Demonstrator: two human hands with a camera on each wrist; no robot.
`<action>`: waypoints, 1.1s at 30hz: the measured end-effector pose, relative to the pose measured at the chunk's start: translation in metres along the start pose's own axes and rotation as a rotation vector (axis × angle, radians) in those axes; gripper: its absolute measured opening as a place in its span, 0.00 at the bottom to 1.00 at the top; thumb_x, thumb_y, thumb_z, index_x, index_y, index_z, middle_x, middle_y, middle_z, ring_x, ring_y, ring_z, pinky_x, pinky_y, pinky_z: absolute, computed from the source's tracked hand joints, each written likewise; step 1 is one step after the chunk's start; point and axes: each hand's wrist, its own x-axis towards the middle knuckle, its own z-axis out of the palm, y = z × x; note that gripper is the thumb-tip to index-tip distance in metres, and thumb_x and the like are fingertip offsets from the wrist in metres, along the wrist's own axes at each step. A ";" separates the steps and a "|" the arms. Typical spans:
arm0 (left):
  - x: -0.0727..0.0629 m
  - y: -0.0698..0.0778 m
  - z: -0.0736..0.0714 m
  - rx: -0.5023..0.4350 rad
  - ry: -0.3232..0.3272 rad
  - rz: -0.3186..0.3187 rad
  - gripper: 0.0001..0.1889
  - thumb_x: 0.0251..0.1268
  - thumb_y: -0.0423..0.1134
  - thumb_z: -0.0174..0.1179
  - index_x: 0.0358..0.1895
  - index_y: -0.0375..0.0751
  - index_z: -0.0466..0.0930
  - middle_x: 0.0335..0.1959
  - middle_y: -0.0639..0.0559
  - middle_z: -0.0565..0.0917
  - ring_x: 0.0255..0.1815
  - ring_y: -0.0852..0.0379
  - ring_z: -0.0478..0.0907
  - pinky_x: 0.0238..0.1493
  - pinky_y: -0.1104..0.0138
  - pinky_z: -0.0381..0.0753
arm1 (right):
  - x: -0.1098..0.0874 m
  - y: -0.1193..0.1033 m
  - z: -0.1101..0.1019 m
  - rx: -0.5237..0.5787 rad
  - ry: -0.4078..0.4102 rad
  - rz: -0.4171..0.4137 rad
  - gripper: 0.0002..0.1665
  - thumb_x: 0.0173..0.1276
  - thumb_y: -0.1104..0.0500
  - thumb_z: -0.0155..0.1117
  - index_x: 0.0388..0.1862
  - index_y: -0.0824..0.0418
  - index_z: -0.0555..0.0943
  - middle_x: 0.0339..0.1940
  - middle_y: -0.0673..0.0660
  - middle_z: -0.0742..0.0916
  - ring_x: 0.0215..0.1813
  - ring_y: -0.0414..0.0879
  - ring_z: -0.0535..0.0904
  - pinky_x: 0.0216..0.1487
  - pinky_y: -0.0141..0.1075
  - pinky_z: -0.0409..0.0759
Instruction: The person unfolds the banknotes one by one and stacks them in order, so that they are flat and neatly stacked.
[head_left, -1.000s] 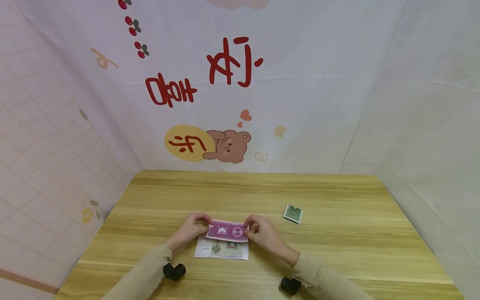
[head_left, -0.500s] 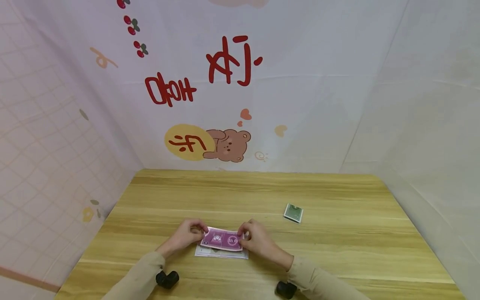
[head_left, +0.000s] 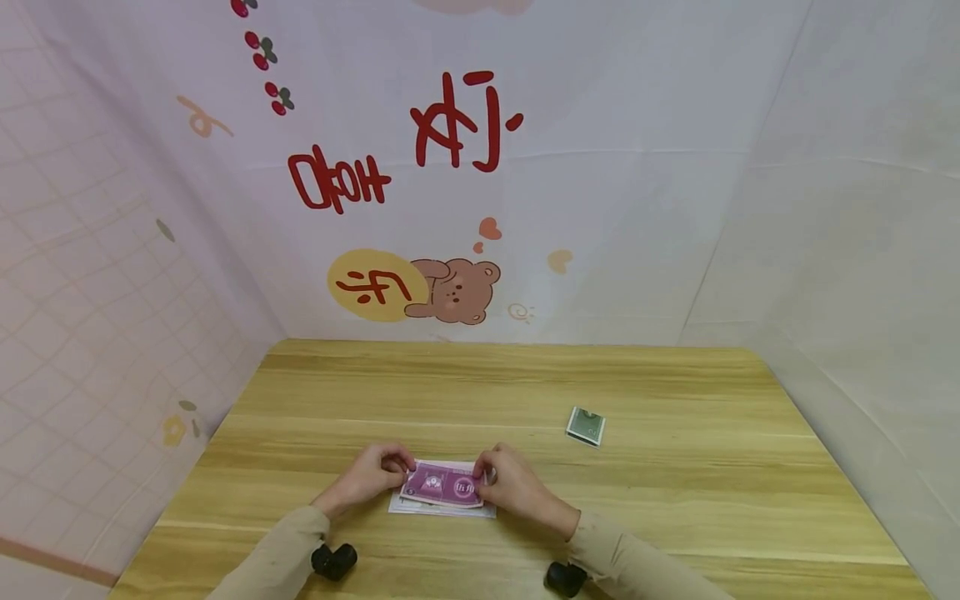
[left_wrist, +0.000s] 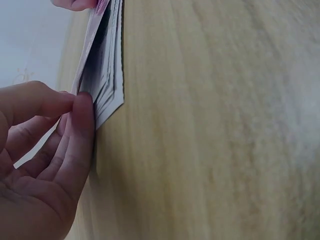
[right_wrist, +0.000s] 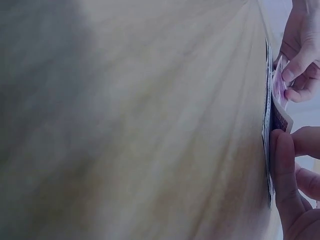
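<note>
A purple play banknote [head_left: 444, 485] is stretched between both hands, close over a pile of pale paper notes [head_left: 427, 509] on the table. My left hand [head_left: 372, 475] pinches its left end between thumb and fingers. At the opposite end, my right hand [head_left: 517, 487] pinches it the same way. The left wrist view shows the pile as several loose sheets [left_wrist: 107, 75] with uneven edges, just beneath the raised banknote [left_wrist: 89, 50]. In the right wrist view the banknote [right_wrist: 280, 95] bends upward near the right fingertips, above the thin pile.
A small stack of green notes or cards [head_left: 586, 426] lies further back to the right on the wooden table [head_left: 675, 483]. Printed cloth walls [head_left: 615, 167] enclose the back and both sides. A black wrist device [head_left: 333, 562] sits under the left sleeve.
Both hands have shifted slightly left and toward the body with the purple banknote. It has come down over the pale pile, now covering most of it. The green stack has not moved.
</note>
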 end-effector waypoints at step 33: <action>0.006 0.013 -0.009 0.129 -0.008 -0.069 0.06 0.65 0.28 0.57 0.39 0.27 0.81 0.26 0.45 0.79 0.25 0.54 0.74 0.24 0.68 0.75 | -0.008 0.000 -0.022 0.164 -0.121 0.020 0.14 0.55 0.70 0.70 0.41 0.68 0.81 0.30 0.54 0.82 0.27 0.38 0.74 0.26 0.29 0.75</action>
